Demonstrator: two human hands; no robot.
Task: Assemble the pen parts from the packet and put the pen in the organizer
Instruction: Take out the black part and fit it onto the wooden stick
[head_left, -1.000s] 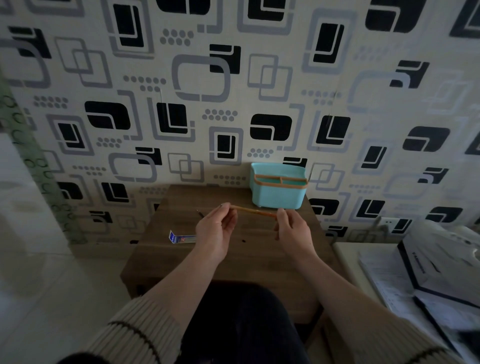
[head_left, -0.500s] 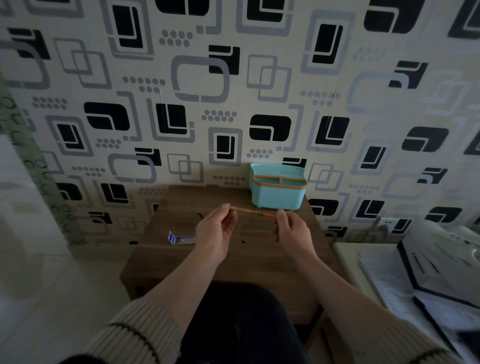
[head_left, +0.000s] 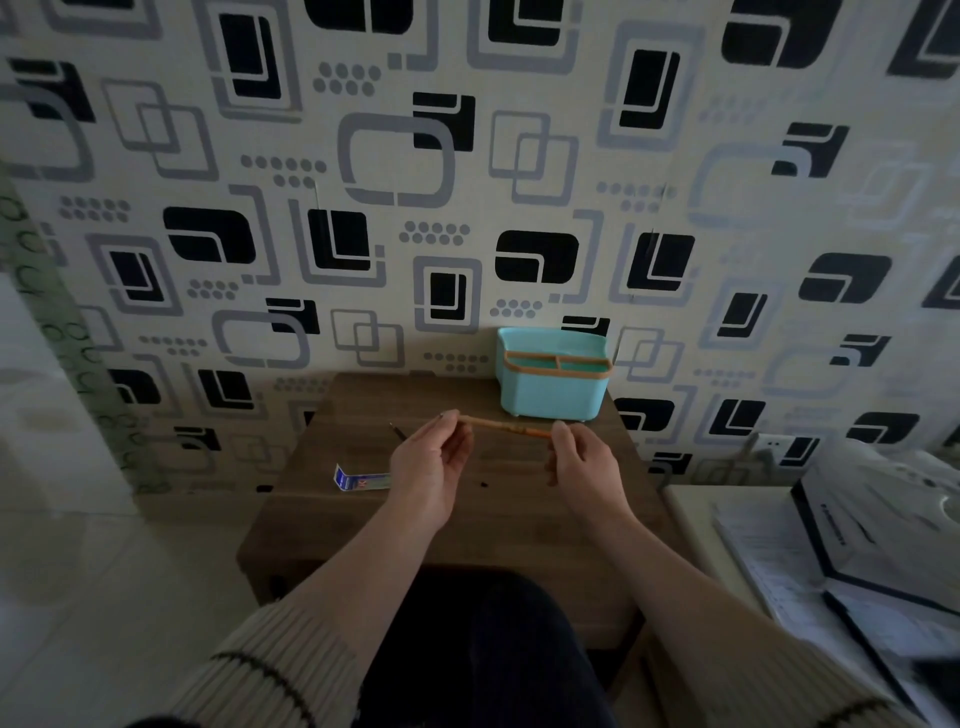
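An orange pen (head_left: 506, 426) is held level above the wooden table (head_left: 363, 525), one end in each hand. My left hand (head_left: 431, 465) pinches its left end between thumb and fingertips. My right hand (head_left: 579, 462) grips its right end. The turquoise organizer (head_left: 553, 389) with an orange rim stands at the table's far right against the wall, just behind the pen. The opened blue and white packet (head_left: 358, 479) lies flat on the table to the left of my left hand. A thin dark pen part (head_left: 397, 431) lies on the table beyond my left hand.
A tiny dark speck (head_left: 483, 484) rests on the table between my hands. To the right stands a lower white surface with papers (head_left: 763, 561) and a dark-edged box (head_left: 878, 530). The patterned wall closes the back; pale floor lies at the left.
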